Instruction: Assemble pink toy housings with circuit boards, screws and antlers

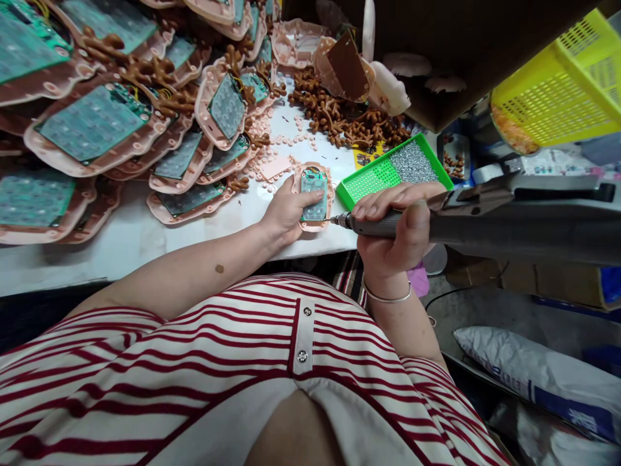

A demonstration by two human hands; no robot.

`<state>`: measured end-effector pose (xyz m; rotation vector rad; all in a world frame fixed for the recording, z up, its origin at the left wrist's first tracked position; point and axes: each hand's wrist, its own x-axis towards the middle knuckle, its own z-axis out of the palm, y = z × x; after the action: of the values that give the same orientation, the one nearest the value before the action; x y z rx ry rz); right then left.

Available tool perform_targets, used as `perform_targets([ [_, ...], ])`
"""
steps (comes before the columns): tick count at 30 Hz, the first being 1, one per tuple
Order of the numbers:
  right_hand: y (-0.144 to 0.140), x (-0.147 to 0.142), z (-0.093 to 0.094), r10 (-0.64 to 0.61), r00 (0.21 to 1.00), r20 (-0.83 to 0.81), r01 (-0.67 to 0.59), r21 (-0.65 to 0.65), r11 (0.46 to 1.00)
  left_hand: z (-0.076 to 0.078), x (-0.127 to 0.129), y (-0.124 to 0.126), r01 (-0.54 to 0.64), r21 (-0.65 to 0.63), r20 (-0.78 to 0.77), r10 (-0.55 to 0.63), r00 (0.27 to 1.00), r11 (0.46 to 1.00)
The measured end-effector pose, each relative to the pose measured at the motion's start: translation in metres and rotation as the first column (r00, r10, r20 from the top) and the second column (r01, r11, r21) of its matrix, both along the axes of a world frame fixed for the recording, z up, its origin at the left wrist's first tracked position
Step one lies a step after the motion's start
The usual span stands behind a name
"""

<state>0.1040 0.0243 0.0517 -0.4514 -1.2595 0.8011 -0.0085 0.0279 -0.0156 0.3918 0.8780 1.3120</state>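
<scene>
Shell [330,189] with green circuit board [317,210] lies gripped in fingers of the nearer left hand [290,208], long axis pointing away from the person, while the right hand [394,226] wraps fingers around a power screwdriver [485,223] whose bit [332,220] reaches leftward from them to the shell's near right corner.

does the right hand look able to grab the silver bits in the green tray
Probably not freely: the right hand is wrapped around the grey screwdriver, though the silver bits lie uncovered.
</scene>
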Motion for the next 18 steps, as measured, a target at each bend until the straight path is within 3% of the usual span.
perform_targets([
  [8, -0.001, 0.002, 0.006, -0.022, 1.000, 0.000, 0.022, -0.012, 1.000, 0.003, 0.001, 0.000, -0.027, 0.020, 0.005, 0.027, 1.000, 0.999],
  [12, -0.001, 0.005, 0.007, -0.114, 0.993, 0.031, 0.114, -0.018, 0.993, 0.001, 0.002, 0.000, -0.031, 0.014, -0.007, 0.031, 0.999, 0.999],
  [15, -0.003, 0.010, 0.015, -0.154, 0.986, 0.057, 0.159, -0.095, 0.983, 0.001, 0.002, -0.001, -0.020, 0.013, -0.029, 0.020, 0.999, 1.000],
  [18, -0.006, 0.019, 0.037, -0.063, 0.997, 0.034, 0.070, -0.270, 0.960, 0.001, 0.002, -0.002, -0.009, 0.040, -0.049, 0.011, 0.999, 0.999],
])
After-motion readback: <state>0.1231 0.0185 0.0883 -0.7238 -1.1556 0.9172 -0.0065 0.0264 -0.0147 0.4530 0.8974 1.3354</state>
